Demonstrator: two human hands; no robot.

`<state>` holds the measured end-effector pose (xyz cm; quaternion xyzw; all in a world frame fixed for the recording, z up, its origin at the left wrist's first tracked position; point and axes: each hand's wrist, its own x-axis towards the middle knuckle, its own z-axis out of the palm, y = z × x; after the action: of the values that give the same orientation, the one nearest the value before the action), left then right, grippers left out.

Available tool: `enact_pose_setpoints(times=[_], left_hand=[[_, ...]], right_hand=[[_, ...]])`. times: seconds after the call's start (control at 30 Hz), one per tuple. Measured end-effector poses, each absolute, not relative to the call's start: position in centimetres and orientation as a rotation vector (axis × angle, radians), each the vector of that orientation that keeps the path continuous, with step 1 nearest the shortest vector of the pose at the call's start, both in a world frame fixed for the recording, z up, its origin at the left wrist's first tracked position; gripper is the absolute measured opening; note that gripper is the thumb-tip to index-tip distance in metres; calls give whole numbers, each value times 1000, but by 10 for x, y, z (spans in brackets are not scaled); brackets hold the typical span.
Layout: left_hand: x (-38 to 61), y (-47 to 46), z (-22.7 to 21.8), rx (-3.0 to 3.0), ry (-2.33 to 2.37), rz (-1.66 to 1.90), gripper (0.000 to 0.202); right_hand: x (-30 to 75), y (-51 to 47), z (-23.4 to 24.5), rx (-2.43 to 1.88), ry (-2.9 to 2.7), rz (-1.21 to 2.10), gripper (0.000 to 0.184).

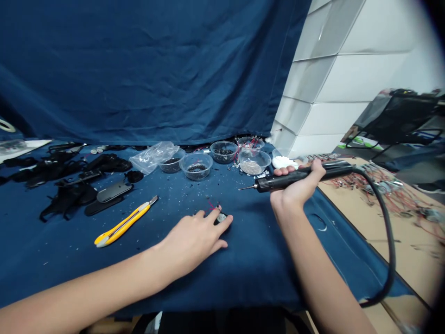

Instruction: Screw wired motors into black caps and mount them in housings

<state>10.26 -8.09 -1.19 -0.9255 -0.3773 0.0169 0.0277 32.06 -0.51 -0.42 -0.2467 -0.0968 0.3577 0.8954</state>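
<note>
My left hand (194, 236) lies low over the blue cloth, its fingers around a small round black part (221, 217) with a whitish middle and thin red wires. The fingers press on the part's edges and partly hide it. My right hand (295, 188) is wrapped round a black electric screwdriver (278, 180), raised above the cloth. Its thin metal bit points left, apart from the small part, and a thick black cable runs from its back end. A yellow utility knife (125, 225) rests to the left of my left hand.
Clear plastic bowls (196, 166) with screws and small parts stand along the back beside a clear plastic bag (155, 157). Black parts (73, 192) are heaped at left. Wired components (378, 183) cover cardboard at right, near stacked white boxes (320, 83). A blue curtain (149, 69) hangs behind.
</note>
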Motion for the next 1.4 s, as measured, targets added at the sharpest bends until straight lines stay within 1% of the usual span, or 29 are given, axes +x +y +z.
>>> enact_pose_setpoints(times=[0.1, 0.13, 0.2, 0.27, 0.3, 0.33, 0.37, 0.43, 0.47, 0.53, 0.6, 0.67, 0.8, 0.97, 1.1, 1.3, 1.4], left_hand=[[93, -67, 24, -3204, -1201, -103, 35], [89, -55, 34, -3337, -1272, -195, 35], [82, -18, 46, -3459, -1522, -426, 46], [77, 31, 45, -3278, -1650, -671, 49], [77, 58, 40, -3147, -1678, -654, 46], [77, 84, 32, -3039, -1697, -493, 42], [78, 108, 23, -2971, -1697, -211, 37], [81, 147, 3, -2974, -1707, 72, 22], [83, 161, -5, -2972, -1716, 205, 18], [86, 177, -19, -2970, -1727, 393, 18], [87, 184, -26, -2959, -1725, 487, 19], [85, 187, -29, -2952, -1713, 487, 17], [77, 191, -32, -2943, -1693, 376, 15], [69, 190, -31, -2926, -1702, 179, 18], [65, 180, -30, -2905, -1687, -2, 15], [56, 169, -35, -2838, -1744, -240, 29], [52, 166, -37, -2800, -1786, -347, 30]], right_hand=[[324, -5, -3, -512, -184, 733, 29], [326, -4, -3, -513, -176, 731, 29], [327, -3, -4, -515, -161, 722, 29], [328, -2, -5, -521, -152, 717, 29], [328, -2, -5, -525, -149, 717, 30], [327, -1, -6, -529, -146, 717, 29], [327, -1, -6, -532, -141, 717, 29], [326, -1, -7, -533, -133, 719, 28], [326, -1, -7, -533, -130, 719, 28], [326, 0, -8, -532, -130, 720, 26], [326, 0, -9, -536, -129, 724, 25], [327, 0, -9, -543, -122, 729, 25], [327, -1, -8, -553, -112, 738, 26], [328, 1, -10, -547, -103, 745, 27], [328, 4, -13, -550, -82, 740, 29], [326, 6, -19, -575, -62, 742, 28], [325, 7, -20, -575, -52, 742, 29]])
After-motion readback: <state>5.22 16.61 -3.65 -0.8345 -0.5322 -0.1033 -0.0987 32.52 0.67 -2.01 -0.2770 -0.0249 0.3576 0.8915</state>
